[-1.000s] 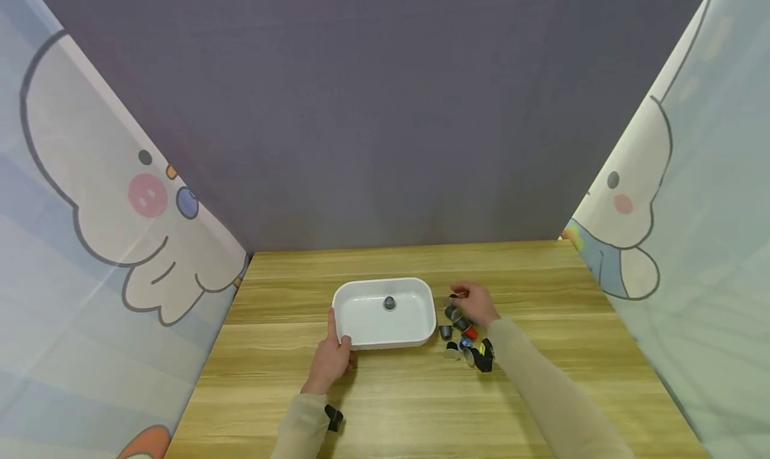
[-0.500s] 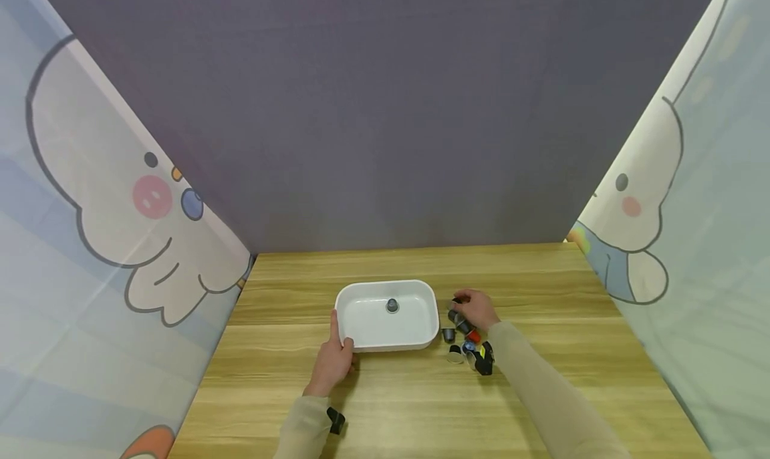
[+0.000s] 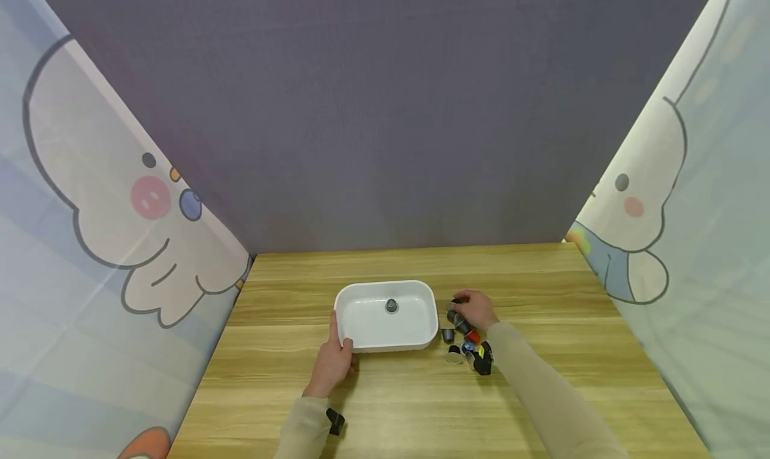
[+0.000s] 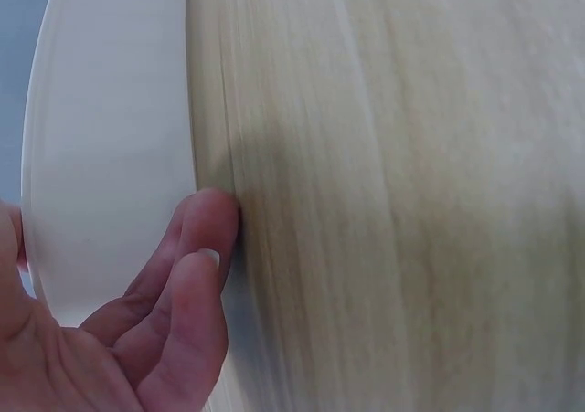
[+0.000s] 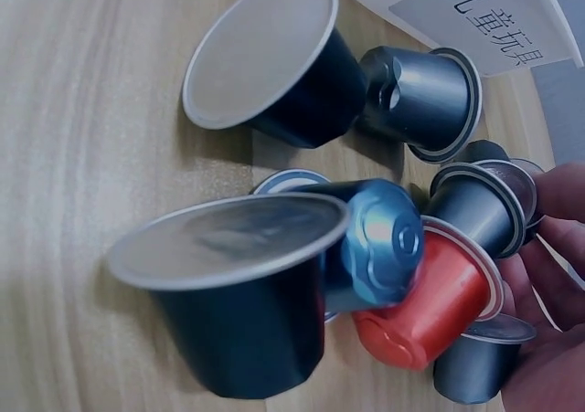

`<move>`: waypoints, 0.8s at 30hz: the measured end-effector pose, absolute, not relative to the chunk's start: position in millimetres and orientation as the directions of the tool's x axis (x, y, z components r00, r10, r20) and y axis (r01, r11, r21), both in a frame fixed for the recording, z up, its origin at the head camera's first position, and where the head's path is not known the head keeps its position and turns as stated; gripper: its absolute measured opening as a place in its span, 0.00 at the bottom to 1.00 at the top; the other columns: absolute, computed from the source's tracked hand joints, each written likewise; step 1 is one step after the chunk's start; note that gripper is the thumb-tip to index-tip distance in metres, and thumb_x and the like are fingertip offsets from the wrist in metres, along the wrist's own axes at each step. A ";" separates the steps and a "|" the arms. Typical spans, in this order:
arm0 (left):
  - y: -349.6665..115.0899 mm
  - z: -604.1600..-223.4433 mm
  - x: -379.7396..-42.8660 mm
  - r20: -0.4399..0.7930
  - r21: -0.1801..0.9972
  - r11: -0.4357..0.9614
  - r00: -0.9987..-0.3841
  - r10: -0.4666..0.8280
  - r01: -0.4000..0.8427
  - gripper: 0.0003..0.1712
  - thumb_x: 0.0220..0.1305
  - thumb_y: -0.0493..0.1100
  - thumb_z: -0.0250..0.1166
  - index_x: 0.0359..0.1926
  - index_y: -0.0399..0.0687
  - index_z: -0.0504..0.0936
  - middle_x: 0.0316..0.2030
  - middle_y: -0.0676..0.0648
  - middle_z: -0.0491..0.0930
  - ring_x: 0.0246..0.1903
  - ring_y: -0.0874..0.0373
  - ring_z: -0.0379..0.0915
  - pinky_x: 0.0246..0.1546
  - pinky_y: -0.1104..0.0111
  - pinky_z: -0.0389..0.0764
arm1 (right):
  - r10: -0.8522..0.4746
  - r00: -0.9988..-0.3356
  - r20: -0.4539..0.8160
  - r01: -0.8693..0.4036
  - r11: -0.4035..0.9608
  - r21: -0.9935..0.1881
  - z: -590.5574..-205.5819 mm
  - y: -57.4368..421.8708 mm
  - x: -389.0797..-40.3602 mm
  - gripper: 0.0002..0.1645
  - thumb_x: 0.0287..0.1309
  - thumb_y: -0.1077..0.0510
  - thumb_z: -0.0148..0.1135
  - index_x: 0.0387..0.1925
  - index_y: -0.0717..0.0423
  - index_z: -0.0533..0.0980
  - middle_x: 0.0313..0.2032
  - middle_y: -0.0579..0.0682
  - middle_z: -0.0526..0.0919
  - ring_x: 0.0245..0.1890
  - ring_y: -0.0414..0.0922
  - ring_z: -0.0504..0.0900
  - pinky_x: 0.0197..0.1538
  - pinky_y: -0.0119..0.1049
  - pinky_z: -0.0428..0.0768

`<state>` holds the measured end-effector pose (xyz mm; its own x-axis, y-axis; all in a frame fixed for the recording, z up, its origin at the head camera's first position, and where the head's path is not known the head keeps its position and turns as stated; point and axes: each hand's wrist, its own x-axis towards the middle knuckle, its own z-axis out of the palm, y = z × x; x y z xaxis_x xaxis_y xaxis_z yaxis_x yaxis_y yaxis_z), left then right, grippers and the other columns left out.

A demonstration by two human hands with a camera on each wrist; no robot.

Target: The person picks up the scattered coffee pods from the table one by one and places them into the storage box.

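A white rectangular tub (image 3: pixel 385 325) stands on the table with one coffee capsule (image 3: pixel 392 306) inside. My left hand (image 3: pixel 329 364) grips the tub's near left corner, its index finger stretched along the left side. The left wrist view shows curled fingers (image 4: pixel 196 275) against the outer wall. My right hand (image 3: pixel 475 308) is at the far end of a capsule pile right of the tub. Its fingertips pinch a dark capsule (image 3: pixel 456 302), partly hidden by the fingers. Nearby lie a red capsule (image 5: pixel 425 298), a blue capsule (image 5: pixel 379 243) and several dark ones.
A dark capsule (image 3: pixel 448 335) lies close to the tub's right wall. Printed lettering marks a label (image 5: pixel 484 19) on the tub. A grey partition (image 3: pixel 391 125) rises behind the wooden table (image 3: pixel 397 405), with cartoon-printed curtains (image 3: pixel 102 258) at both sides.
My right hand has settled from a blurred motion into a still hold at the far capsule. The left hand keeps its grip on the tub. The view has shifted slightly.
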<state>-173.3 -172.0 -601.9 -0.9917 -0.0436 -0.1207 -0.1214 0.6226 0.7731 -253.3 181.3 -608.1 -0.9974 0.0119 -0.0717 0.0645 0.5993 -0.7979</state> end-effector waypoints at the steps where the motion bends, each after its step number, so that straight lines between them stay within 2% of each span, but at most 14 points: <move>1: -172.3 -602.2 -173.4 -0.120 0.773 0.623 -0.992 -0.044 -0.121 0.44 0.72 0.43 0.47 0.80 0.52 0.32 0.17 0.47 0.77 0.13 0.56 0.72 0.18 0.63 0.70 | 0.012 -0.998 -0.069 0.063 0.596 -0.801 -608.0 180.8 -253.2 0.21 0.60 0.59 0.65 0.52 0.68 0.80 0.48 0.63 0.83 0.49 0.60 0.80 0.53 0.53 0.76; 16: -174.2 -605.1 -173.9 -0.135 0.771 0.626 -0.991 -0.024 -0.121 0.45 0.72 0.43 0.47 0.80 0.54 0.30 0.17 0.48 0.77 0.14 0.56 0.72 0.19 0.63 0.71 | 0.057 -0.997 -0.057 0.079 0.546 -0.834 -599.1 180.4 -248.5 0.23 0.61 0.58 0.65 0.55 0.68 0.79 0.46 0.60 0.83 0.45 0.54 0.80 0.49 0.50 0.77; 24: -177.0 -610.5 -176.4 -0.133 0.769 0.627 -0.991 -0.033 -0.124 0.44 0.72 0.44 0.46 0.80 0.53 0.31 0.18 0.49 0.77 0.14 0.56 0.72 0.19 0.63 0.72 | 0.048 -0.998 -0.045 0.063 0.514 -0.855 -585.4 169.8 -246.2 0.26 0.63 0.54 0.65 0.58 0.65 0.77 0.49 0.59 0.82 0.49 0.54 0.80 0.50 0.51 0.78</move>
<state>-176.4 -177.0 -610.5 -0.9905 -0.0333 -0.1331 -0.1244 0.6266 0.7694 -246.2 169.8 -585.4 -0.9978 0.0476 -0.0452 0.0633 0.5139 -0.8555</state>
